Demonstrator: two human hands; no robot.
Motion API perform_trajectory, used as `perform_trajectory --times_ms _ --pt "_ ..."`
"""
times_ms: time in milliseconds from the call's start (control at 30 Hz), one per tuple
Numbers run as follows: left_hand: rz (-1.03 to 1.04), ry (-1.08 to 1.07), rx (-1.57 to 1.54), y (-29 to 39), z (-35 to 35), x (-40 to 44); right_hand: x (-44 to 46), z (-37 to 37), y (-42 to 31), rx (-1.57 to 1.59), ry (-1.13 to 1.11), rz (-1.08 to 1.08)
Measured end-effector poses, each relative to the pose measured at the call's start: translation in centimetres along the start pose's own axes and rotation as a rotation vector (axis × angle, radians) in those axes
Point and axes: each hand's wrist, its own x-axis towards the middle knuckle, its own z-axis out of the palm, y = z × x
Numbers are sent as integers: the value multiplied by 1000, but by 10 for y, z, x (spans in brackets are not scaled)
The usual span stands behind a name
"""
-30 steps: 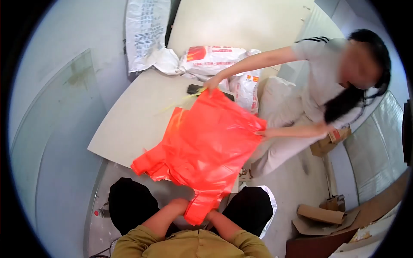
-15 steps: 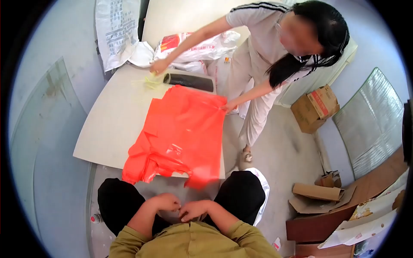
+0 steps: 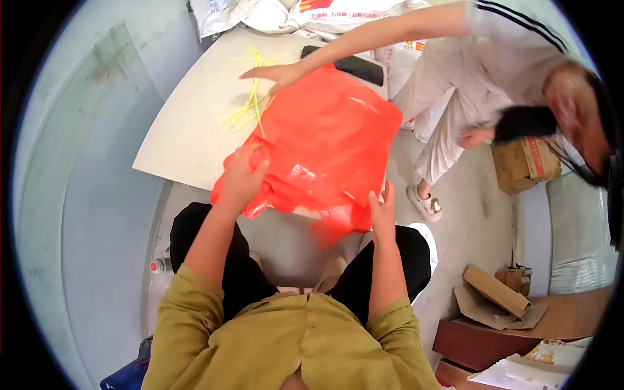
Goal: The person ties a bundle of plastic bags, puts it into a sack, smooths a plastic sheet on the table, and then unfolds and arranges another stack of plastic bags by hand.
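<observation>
A stack of red plastic bags (image 3: 325, 143) lies spread on the pale table (image 3: 182, 123), its near edge hanging over the table's front. My left hand (image 3: 244, 175) is at the left edge of the bags, fingers apart and curved over them. Beside the near right corner, my right hand (image 3: 383, 213) is raised with its fingers spread, holding nothing. Thin yellow strips (image 3: 253, 97) lie at the far left of the bags. Over those strips reaches another person's hand (image 3: 283, 75).
A person in light clothes (image 3: 455, 84) stands at the table's right side, leaning. A dark flat object (image 3: 354, 68) lies at the table's back, near white printed sacks (image 3: 351, 16). Cardboard boxes (image 3: 523, 162) and flattened cardboard (image 3: 494, 299) are on the right.
Both my hands have come up from my lap and apart to the bags. The other person's right side hand has let go of the bags, and that person has leaned further right.
</observation>
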Motion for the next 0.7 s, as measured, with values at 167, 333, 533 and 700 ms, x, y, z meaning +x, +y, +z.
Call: perform_trajectory --times_ms 167,333,533,700 --pt "28 38 392 -57 14 35 34 6 42 -125 -34 -82" --pt "-89 -55 376 -62 19 44 50 12 59 -532 61 -144" --pt "-151 -173 386 -40 9 46 47 27 51 -516 67 -232" --pt "-35 -194 439 -61 11 35 48 39 44 -510 60 -274"
